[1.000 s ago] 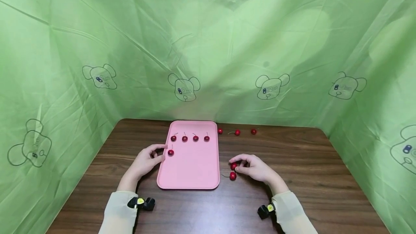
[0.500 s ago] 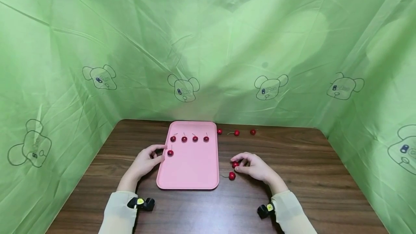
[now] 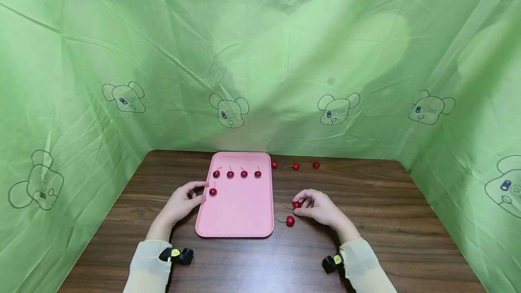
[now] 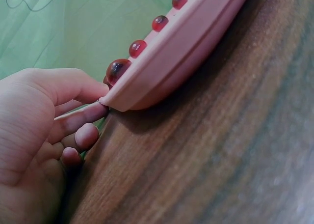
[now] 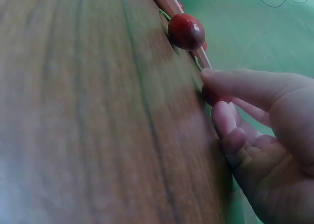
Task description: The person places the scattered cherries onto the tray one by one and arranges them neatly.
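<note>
A pink tray (image 3: 244,220) lies on the wooden table, its left rim held between the thumb and fingers of my left hand (image 3: 181,202). In the left wrist view those fingertips (image 4: 98,94) meet at the tray's edge. On the tray are a row of several red cherries (image 3: 230,174) with stems up and a single cherry (image 3: 213,191) below the row, near the left rim. To the right of the tray, my right hand (image 3: 319,208) pinches a cherry (image 3: 296,205), its stem pointing left. This cherry is partly hidden by my thumb in the right wrist view.
Another cherry (image 3: 290,221) lies on the table just in front of my right hand. Along the back edge rest a cherry (image 3: 274,165) beside the tray, a second cherry (image 3: 296,166) and a third cherry (image 3: 316,165). A green printed curtain (image 3: 285,58) surrounds the table (image 3: 366,193).
My right hand has drawn its cherry slightly back and to the right, away from the one lying in front, and its stem now shows. The left hand stays at the tray's rim.
</note>
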### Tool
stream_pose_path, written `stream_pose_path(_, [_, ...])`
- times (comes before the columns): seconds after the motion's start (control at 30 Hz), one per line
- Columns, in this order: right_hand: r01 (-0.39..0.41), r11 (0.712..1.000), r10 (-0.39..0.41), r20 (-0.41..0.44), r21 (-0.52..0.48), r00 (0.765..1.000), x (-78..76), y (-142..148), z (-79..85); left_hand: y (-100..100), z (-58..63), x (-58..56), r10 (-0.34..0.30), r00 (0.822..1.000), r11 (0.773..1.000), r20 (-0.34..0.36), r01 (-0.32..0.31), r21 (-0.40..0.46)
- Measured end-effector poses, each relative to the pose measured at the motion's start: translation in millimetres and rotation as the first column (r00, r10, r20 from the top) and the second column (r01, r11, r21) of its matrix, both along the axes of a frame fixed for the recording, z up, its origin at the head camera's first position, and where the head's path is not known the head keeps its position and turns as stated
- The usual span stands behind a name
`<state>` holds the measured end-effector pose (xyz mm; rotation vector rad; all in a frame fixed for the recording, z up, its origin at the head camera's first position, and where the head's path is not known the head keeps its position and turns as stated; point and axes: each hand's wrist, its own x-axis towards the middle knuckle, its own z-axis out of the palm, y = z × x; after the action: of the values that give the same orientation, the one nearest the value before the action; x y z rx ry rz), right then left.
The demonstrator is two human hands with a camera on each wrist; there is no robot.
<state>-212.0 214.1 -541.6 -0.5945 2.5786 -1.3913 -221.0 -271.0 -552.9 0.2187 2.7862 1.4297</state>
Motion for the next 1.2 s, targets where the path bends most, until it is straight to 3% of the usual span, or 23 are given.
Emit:
stream_pose_path(0.33, [0.062, 0.998, -0.062, -0.021, 0.033, 0.998, -0.5, 0, 1.8, 0, 0.1, 0.5, 0.002, 1.0, 1.0, 0.001, -0.002, 0.007])
stream_pose_path(0.83, [-0.062, 0.998, 0.064, -0.064, 0.031, 0.996, 0.3, 8, 1.8, 0, -2.4, -1.3, 0.012, 1.0, 1.0, 0.007, -0.012, -0.017])
stream_pose_path(1.2, [-0.074, 0.997, 0.074, -0.028, 0.012, 0.997, -1.9, 10, 0.0, -1, -2.3, -1.2, 0.005, 1.0, 1.0, 0.008, -0.005, -0.009])
